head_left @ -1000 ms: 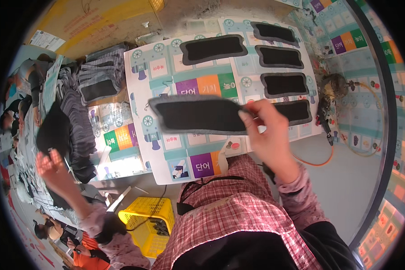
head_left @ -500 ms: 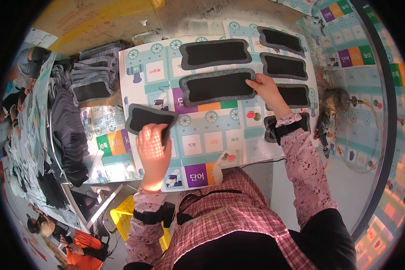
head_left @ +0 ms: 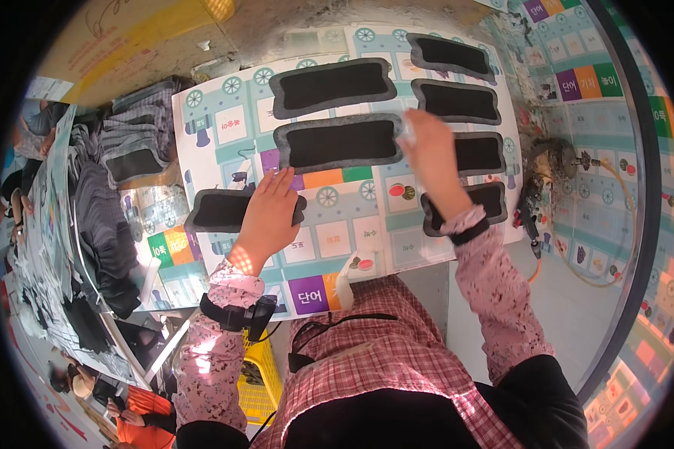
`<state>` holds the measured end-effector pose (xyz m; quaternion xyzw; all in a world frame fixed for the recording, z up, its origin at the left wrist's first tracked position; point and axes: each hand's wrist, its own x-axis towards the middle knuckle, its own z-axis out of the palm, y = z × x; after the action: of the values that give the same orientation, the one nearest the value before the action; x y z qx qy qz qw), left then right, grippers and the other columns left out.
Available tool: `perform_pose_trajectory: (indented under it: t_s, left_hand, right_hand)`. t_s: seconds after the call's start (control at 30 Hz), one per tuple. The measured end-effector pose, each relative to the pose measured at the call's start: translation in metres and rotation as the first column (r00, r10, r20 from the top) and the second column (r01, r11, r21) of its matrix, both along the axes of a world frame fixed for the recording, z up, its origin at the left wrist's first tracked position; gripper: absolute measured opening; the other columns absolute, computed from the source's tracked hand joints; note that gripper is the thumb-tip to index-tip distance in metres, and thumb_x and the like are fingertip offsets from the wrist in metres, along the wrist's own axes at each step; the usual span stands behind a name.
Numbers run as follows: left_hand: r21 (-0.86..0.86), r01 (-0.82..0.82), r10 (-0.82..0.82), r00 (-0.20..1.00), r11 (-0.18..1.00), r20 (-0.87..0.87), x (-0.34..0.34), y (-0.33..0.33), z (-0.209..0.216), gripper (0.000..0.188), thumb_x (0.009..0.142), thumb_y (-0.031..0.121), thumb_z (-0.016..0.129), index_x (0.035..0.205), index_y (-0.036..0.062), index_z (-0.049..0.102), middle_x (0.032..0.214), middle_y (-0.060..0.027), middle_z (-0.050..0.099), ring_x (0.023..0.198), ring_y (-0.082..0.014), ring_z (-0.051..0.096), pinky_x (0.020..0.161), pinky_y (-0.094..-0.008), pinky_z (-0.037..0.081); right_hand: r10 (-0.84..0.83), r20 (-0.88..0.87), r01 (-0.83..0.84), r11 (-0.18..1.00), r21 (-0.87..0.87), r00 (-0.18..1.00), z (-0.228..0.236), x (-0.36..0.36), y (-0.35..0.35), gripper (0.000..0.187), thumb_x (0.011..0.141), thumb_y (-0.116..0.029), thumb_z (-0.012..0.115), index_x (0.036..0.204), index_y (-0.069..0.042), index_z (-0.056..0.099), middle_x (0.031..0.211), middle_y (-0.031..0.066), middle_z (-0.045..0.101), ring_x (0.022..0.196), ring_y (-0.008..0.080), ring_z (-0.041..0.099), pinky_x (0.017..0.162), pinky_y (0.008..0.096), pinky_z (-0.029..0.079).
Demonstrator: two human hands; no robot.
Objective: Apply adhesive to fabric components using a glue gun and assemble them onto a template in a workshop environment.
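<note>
My left hand (head_left: 269, 217) lies over the right part of a black panel with a grey border (head_left: 221, 211) at the table's left front. Its fingers are stretched out, their tips at the lower edge of a longer black panel with a grey border (head_left: 341, 144) in the middle. At that panel's right end is my right hand (head_left: 430, 161); its fingers are smeared by motion, so their grip is unclear. Another long panel (head_left: 333, 86) lies behind. A column of shorter panels (head_left: 457, 101) lies to the right, one partly hidden by my right hand.
The work table (head_left: 236, 161) has a printed sheet with cartoon trains. Stacks of grey-black pieces (head_left: 105, 224) stand on the left. A yellow basket (head_left: 258, 385) is below. A hose (head_left: 614, 179) hangs at the right, by a metal frame. Another person (head_left: 138, 411) is at lower left.
The left panel, tilted up in my left hand before, now lies flat. My left hand has moved right and up toward the middle panel. My right hand has shifted slightly and blurs.
</note>
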<state>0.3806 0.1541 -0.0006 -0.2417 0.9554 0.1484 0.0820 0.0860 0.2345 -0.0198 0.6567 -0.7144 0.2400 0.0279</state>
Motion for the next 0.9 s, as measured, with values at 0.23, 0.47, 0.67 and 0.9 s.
perform_pose_trajectory:
  t_s: [0.23,0.47,0.67,0.9]
  left_hand:
    - [0.114,-0.054,0.06,0.997,0.992,-0.048,0.01,-0.003,0.007,0.021,0.065,0.013,0.066,0.078,0.0027,0.052,0.133,-0.0204,0.041,0.126,-0.0289,0.037,0.109,-0.0395,0.02]
    - [0.119,-0.071,0.09,0.983,0.99,-0.162,0.012,0.0,-0.008,0.021,0.065,0.01,0.067,0.07,0.0046,0.047,0.134,-0.0203,0.04,0.124,-0.0295,0.039,0.108,-0.0406,0.023]
    - [0.14,-0.094,0.117,0.979,0.986,-0.168,0.018,0.0,-0.007,0.021,0.065,0.009,0.067,0.072,0.0048,0.047,0.134,-0.019,0.04,0.121,-0.0301,0.041,0.108,-0.0407,0.024]
    - [0.131,-0.31,0.335,0.895,0.942,-0.294,0.044,0.027,0.002,0.017,0.069,0.005,0.064,0.084,0.0049,0.055,0.116,-0.0095,0.052,0.101,-0.0279,0.053,0.09,-0.0405,0.039]
  right_hand:
    - [0.061,-0.215,0.003,0.958,0.286,0.975,-0.01,0.036,0.038,0.065,0.083,-0.037,0.055,0.125,0.01,0.04,0.133,0.0181,0.041,0.131,0.0274,0.03,0.11,0.0391,0.02]
    - [0.236,-0.14,-0.204,0.957,0.207,0.962,-0.008,0.027,0.032,0.056,0.085,-0.033,0.054,0.12,0.009,0.047,0.133,0.0161,0.042,0.131,0.028,0.029,0.108,0.0404,0.022]
    - [0.256,-0.195,-0.237,0.965,0.115,0.947,0.002,0.03,0.009,0.06,0.085,-0.036,0.054,0.124,0.008,0.042,0.131,0.0203,0.042,0.127,0.0304,0.034,0.107,0.041,0.024]
    - [0.282,-0.104,-0.282,0.959,0.015,0.954,0.002,0.032,-0.004,0.058,0.083,-0.033,0.058,0.123,0.007,0.044,0.129,0.0217,0.044,0.121,0.0339,0.039,0.103,0.0432,0.029]
